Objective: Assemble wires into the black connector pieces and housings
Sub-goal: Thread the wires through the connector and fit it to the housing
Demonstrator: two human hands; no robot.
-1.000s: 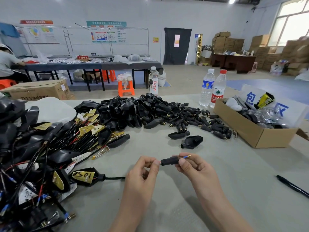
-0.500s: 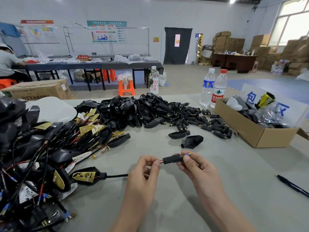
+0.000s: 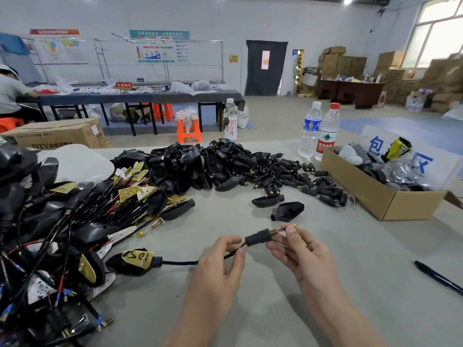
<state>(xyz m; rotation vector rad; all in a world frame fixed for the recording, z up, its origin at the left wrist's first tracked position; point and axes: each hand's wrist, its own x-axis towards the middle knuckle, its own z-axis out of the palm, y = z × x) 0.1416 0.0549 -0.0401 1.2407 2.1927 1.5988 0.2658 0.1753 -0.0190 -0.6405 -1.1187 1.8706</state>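
Lower centre: left hand (image 3: 220,257) pinches the floppy cable (image 3: 180,262), right hand (image 3: 298,256) the thin wires (image 3: 281,231) beyond the black connector piece (image 3: 258,238), seemingly light, rigid, best gripped by its barrel.

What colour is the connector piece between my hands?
Black connector piece, with a brass-coloured end; head view, the only one.

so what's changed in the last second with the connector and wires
The wire ends have come further out of the right end of the black connector, and a short gap of wire has opened between it and the left hand, which pinches the cable. The right hand still holds the connector. The piles, box, bottles and pen have not moved.
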